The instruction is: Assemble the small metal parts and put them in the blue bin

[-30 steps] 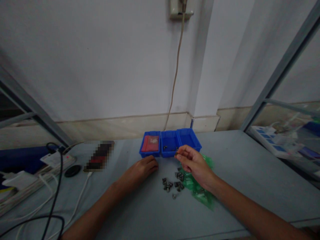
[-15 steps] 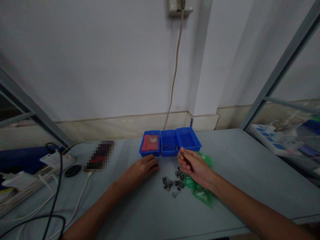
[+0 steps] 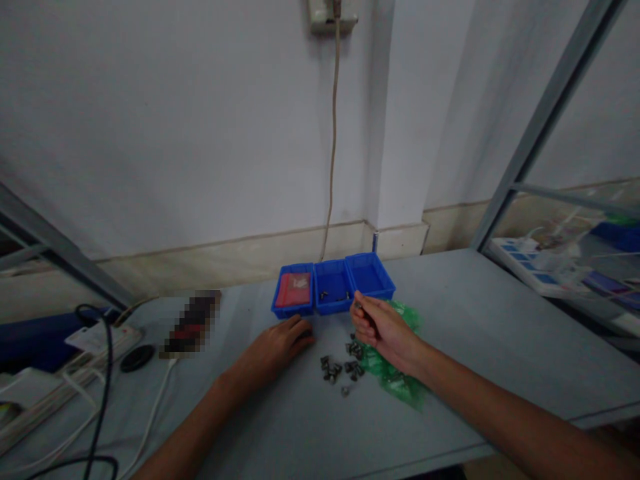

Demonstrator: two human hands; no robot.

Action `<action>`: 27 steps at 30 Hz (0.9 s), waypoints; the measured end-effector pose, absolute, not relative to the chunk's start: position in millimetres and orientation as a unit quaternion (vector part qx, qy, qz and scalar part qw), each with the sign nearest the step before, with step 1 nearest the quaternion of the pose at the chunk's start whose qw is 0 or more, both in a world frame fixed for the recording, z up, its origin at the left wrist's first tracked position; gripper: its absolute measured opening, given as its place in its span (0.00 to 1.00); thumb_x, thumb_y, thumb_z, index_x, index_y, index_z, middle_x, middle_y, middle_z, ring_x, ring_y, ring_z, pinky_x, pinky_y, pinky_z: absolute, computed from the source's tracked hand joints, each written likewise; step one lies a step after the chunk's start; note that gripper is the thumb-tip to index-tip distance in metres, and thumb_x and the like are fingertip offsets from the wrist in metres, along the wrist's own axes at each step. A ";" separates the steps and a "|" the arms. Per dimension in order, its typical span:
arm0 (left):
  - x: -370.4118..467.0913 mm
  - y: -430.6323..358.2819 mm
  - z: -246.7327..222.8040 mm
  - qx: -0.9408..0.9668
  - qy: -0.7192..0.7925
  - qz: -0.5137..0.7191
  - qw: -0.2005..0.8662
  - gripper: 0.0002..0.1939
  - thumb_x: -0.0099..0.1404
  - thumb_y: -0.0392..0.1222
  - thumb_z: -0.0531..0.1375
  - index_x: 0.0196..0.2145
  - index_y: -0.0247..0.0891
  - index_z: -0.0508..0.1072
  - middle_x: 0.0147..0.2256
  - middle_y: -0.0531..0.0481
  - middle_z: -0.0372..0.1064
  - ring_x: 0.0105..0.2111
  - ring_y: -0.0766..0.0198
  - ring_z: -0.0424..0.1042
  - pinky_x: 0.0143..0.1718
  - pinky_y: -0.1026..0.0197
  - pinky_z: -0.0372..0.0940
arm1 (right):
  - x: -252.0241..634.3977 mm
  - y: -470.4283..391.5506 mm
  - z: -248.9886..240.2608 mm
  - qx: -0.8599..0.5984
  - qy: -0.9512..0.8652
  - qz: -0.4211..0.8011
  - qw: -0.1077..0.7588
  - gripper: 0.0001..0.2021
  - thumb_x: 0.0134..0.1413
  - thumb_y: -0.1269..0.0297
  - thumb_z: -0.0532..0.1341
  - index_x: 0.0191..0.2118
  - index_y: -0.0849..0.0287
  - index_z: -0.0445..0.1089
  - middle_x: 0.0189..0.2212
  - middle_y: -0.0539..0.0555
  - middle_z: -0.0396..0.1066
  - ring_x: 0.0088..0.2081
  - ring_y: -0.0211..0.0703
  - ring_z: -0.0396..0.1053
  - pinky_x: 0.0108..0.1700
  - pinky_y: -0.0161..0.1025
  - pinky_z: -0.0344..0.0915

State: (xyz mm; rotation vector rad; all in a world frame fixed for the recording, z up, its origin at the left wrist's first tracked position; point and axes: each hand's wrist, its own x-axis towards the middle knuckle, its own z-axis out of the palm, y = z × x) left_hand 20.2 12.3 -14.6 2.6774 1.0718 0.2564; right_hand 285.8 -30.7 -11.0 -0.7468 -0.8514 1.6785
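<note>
Metal pieces (image 3: 332, 371) are lying loose on the counter (image 3: 280, 427), in the head view, between the hands and slightly toward the person, with the right hand (image 3: 387, 333) nearer. It is pinching a small piece (image 3: 358, 305), whose long axis I can't read. The left hand (image 3: 280, 345) is resting half-curled; I can't tell whether it's holding anything.

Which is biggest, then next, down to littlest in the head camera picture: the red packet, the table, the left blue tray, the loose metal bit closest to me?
1. Table
2. Left blue tray
3. Red packet
4. Loose metal bit
</note>
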 end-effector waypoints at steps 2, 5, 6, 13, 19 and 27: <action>19.9 13.1 -16.1 0.916 0.367 0.092 0.132 0.14 0.82 0.49 0.51 0.47 0.41 0.72 0.45 0.47 0.73 0.42 0.56 0.76 0.44 0.56 0.69 | 285.9 -29.6 -12.1 -0.320 -0.353 0.695 0.538 0.26 0.57 0.41 0.71 0.28 0.57 0.64 0.19 0.41 0.54 0.19 0.29 0.43 0.20 0.32 0.42; 19.0 14.0 -18.8 0.917 0.359 0.107 0.139 0.13 0.82 0.49 0.51 0.47 0.41 0.72 0.45 0.47 0.73 0.42 0.57 0.76 0.44 0.57 0.69 | 285.6 -28.5 -13.3 -0.330 -0.346 0.683 0.552 0.26 0.55 0.41 0.72 0.27 0.57 0.64 0.19 0.42 0.55 0.19 0.30 0.45 0.20 0.31 0.42; 18.7 14.2 -19.4 0.917 0.356 0.113 0.139 0.13 0.82 0.49 0.51 0.46 0.41 0.72 0.44 0.47 0.73 0.42 0.57 0.75 0.43 0.57 0.69 | 285.3 -28.5 -13.2 -0.334 -0.345 0.679 0.556 0.26 0.55 0.41 0.73 0.27 0.57 0.64 0.19 0.42 0.55 0.19 0.30 0.45 0.20 0.31 0.42; 18.7 12.4 -18.1 0.919 0.351 0.130 0.127 0.14 0.81 0.49 0.51 0.44 0.41 0.72 0.42 0.48 0.73 0.38 0.60 0.74 0.41 0.59 0.68 | 283.5 -32.1 -5.2 -0.361 -0.354 0.646 0.572 0.26 0.53 0.39 0.73 0.28 0.58 0.67 0.20 0.44 0.58 0.21 0.32 0.50 0.20 0.31 0.46; 20.4 10.7 -15.6 0.920 0.358 0.119 0.110 0.11 0.79 0.45 0.52 0.40 0.41 0.69 0.39 0.49 0.72 0.35 0.61 0.73 0.37 0.60 0.65 | 283.8 -34.0 -0.2 -0.377 -0.382 0.607 0.586 0.24 0.55 0.40 0.72 0.33 0.56 0.68 0.25 0.46 0.67 0.21 0.33 0.60 0.19 0.30 0.53; 19.2 12.4 -18.0 0.918 0.360 0.108 0.129 0.11 0.80 0.48 0.53 0.40 0.41 0.68 0.39 0.49 0.72 0.36 0.58 0.74 0.38 0.59 0.65 | 282.6 -37.5 -3.8 -0.400 -0.523 0.484 0.576 0.18 0.58 0.48 0.72 0.35 0.55 0.69 0.24 0.49 0.76 0.18 0.34 0.64 0.18 0.31 0.58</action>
